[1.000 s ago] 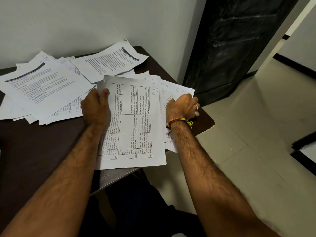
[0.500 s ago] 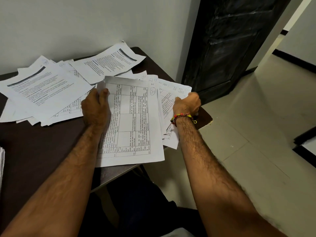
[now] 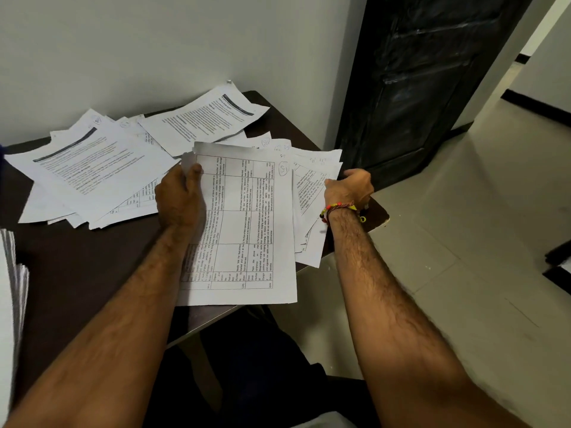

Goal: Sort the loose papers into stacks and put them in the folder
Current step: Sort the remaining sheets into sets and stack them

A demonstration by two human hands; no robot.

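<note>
Hands (image 3: 180,197) (image 3: 350,188) on either side of table-printed sheet (image 3: 247,223)

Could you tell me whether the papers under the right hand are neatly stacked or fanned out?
Fanned out: the papers under the right hand show staggered edges.

the white stack (image 3: 12,288) at nine o'clock is cut off by the edge; the right hand (image 3: 350,188) hides its fingertips; print on the far sheets (image 3: 92,168) is unreadable.
</note>
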